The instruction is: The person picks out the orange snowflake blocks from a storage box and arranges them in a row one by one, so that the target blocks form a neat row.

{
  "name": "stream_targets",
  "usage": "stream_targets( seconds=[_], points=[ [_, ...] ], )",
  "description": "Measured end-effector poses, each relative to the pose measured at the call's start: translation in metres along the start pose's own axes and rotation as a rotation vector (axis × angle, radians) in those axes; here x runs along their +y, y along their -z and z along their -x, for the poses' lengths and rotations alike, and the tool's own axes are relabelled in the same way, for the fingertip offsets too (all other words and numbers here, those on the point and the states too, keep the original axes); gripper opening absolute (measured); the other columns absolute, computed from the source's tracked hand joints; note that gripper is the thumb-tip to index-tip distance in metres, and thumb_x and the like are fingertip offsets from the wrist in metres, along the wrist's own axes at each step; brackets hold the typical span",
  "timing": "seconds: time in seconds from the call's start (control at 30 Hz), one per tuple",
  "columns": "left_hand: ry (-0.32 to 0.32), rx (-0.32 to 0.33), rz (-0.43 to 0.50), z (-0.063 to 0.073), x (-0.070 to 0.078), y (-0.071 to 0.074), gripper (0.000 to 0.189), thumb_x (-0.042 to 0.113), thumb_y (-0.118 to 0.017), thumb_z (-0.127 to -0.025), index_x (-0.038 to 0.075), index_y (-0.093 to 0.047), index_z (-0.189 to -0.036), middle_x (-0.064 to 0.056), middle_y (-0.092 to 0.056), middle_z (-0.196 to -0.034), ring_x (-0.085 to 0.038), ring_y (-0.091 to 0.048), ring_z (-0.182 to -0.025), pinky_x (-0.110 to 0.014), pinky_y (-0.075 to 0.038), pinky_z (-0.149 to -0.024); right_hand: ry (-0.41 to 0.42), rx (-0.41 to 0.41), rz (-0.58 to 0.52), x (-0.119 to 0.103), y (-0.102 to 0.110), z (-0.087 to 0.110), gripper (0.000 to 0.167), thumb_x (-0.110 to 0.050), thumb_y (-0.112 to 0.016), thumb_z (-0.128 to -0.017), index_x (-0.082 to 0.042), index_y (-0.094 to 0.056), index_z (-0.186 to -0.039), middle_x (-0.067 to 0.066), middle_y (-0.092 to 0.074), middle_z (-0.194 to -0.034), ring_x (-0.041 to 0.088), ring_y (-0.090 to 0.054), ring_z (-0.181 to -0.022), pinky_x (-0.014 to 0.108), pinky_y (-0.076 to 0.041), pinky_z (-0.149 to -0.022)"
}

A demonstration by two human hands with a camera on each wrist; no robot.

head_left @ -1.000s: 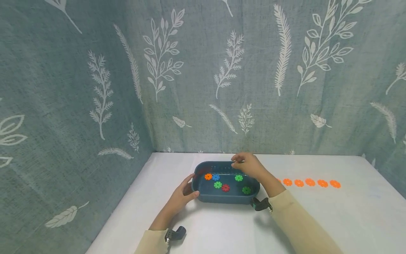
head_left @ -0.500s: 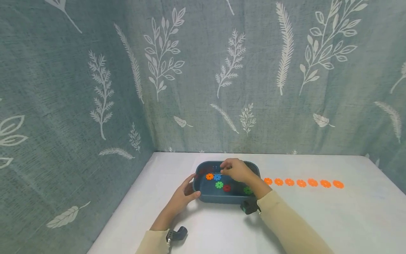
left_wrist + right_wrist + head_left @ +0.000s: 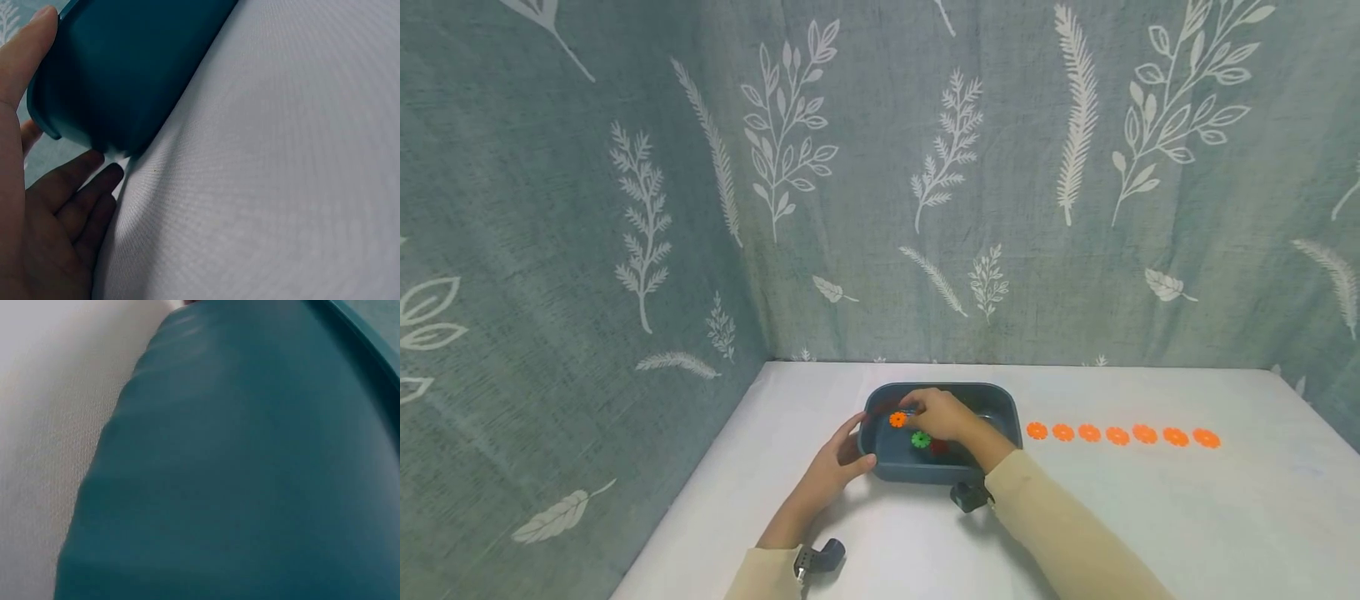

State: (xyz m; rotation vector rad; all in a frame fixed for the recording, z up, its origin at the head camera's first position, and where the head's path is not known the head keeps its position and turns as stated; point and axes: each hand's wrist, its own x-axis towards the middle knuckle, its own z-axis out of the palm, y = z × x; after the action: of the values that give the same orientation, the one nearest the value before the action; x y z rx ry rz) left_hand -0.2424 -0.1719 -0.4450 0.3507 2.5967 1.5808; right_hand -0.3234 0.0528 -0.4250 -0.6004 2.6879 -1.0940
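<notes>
A dark teal plastic tray [image 3: 910,473] stands on the white table. My left hand [image 3: 829,467] holds its left end, thumb at the front rim and fingers round the far side; the left wrist view shows the thumb [image 3: 28,56] against the tray wall. My right hand [image 3: 942,414] reaches down inside, thumb and forefinger slightly apart beside an orange flower-shaped disc [image 3: 897,419]. A blue disc is mostly hidden by those fingers. Nearby lie a green disc [image 3: 921,439] and a shaded red disc [image 3: 939,447]. In the right wrist view the tray's outer wall [image 3: 237,456] covers everything, hiding the hand.
Right of the tray, several orange discs [image 3: 1090,433] lie in a row on the white table [image 3: 1150,517]. A patterned grey-green curtain [image 3: 880,192] hangs behind and along the left side. Both wrists wear dark cameras.
My right hand has moved left and down into the tray, from its far right rim to the orange and blue discs. The left hand keeps its hold on the tray.
</notes>
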Motion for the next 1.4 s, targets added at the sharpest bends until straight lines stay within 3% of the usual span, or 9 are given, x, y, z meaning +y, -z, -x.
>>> stream_targets(
  seconds=[0.07, 0.3, 0.43, 0.67, 0.97, 1.13, 1.27, 1.4],
  points=[
    [-0.003, 0.007, 0.008, 0.002, 0.001, 0.000, 0.074, 0.027, -0.071, -0.090, 0.017, -0.032, -0.153, -0.019, -0.041, -0.148, -0.037, -0.043, -0.132, -0.057, -0.033, -0.106, -0.006, -0.015, 0.034, -0.001, -0.003, -0.002, 0.037, -0.023, -0.070, -0.089, -0.013, -0.065, -0.125, 0.010, -0.067, -0.110, 0.019, -0.062, -0.087, 0.043, -0.054, -0.078],
    [-0.010, 0.014, 0.001, 0.001, -0.001, -0.001, 0.075, 0.027, -0.072, -0.090, 0.017, -0.032, -0.153, -0.017, -0.041, -0.148, -0.037, -0.044, -0.132, -0.058, -0.033, -0.106, -0.058, -0.042, 0.200, -0.002, -0.013, -0.003, 0.047, -0.027, -0.071, -0.089, -0.016, -0.061, -0.133, 0.008, -0.060, -0.131, 0.031, -0.054, -0.122, 0.055, -0.043, -0.099],
    [-0.022, 0.017, -0.002, -0.001, -0.004, -0.001, 0.074, 0.025, -0.071, -0.090, 0.017, -0.032, -0.153, -0.017, -0.041, -0.149, -0.036, -0.044, -0.132, -0.057, -0.033, -0.107, -0.046, -0.058, 0.248, -0.002, -0.014, -0.003, 0.046, -0.026, -0.071, -0.089, -0.015, -0.061, -0.133, 0.010, -0.062, -0.129, 0.033, -0.055, -0.119, 0.055, -0.043, -0.099],
    [-0.038, 0.005, 0.018, -0.003, -0.006, 0.000, 0.074, 0.024, -0.071, -0.091, 0.017, -0.032, -0.153, -0.015, -0.040, -0.150, -0.036, -0.043, -0.133, -0.056, -0.032, -0.107, -0.052, -0.112, 0.306, -0.005, -0.016, 0.001, 0.048, -0.029, -0.066, -0.093, -0.015, -0.057, -0.138, 0.012, -0.058, -0.135, 0.038, -0.049, -0.127, 0.056, -0.039, -0.102],
    [-0.027, 0.005, 0.004, -0.002, -0.007, 0.000, 0.075, 0.028, -0.072, -0.090, 0.019, -0.032, -0.153, -0.015, -0.039, -0.150, -0.036, -0.042, -0.133, -0.056, -0.033, -0.106, -0.071, -0.125, 0.343, -0.005, -0.020, 0.001, 0.045, -0.031, -0.066, -0.093, -0.017, -0.060, -0.136, 0.013, -0.057, -0.135, 0.038, -0.047, -0.128, 0.057, -0.038, -0.102],
    [-0.025, 0.012, -0.004, -0.001, -0.006, -0.001, 0.075, 0.029, -0.072, -0.089, 0.019, -0.033, -0.153, -0.018, -0.040, -0.149, -0.037, -0.043, -0.133, -0.056, -0.034, -0.106, 0.003, -0.091, 0.349, -0.003, -0.022, 0.001, 0.034, -0.028, -0.067, -0.092, -0.016, -0.068, -0.124, 0.007, -0.065, -0.124, 0.033, -0.055, -0.121, 0.052, -0.043, -0.100],
    [-0.032, 0.038, -0.010, -0.010, -0.026, -0.003, 0.076, 0.030, -0.073, -0.089, 0.024, -0.033, -0.153, -0.019, -0.042, -0.147, -0.037, -0.045, -0.131, -0.058, -0.034, -0.105, 0.045, -0.054, 0.339, -0.001, -0.023, -0.002, 0.013, -0.019, -0.070, -0.089, -0.015, -0.074, -0.101, 0.000, -0.070, -0.098, 0.022, -0.064, -0.098, 0.043, -0.050, -0.090],
    [-0.035, 0.051, -0.008, -0.016, -0.040, -0.006, 0.075, 0.031, -0.073, -0.088, 0.030, -0.034, -0.151, -0.019, -0.044, -0.146, -0.036, -0.046, -0.131, -0.059, -0.033, -0.105, 0.018, -0.045, 0.345, 0.001, -0.023, -0.005, 0.010, -0.017, -0.074, -0.087, -0.017, -0.071, -0.096, 0.000, -0.067, -0.094, 0.020, -0.063, -0.092, 0.040, -0.051, -0.087]
  ],
)
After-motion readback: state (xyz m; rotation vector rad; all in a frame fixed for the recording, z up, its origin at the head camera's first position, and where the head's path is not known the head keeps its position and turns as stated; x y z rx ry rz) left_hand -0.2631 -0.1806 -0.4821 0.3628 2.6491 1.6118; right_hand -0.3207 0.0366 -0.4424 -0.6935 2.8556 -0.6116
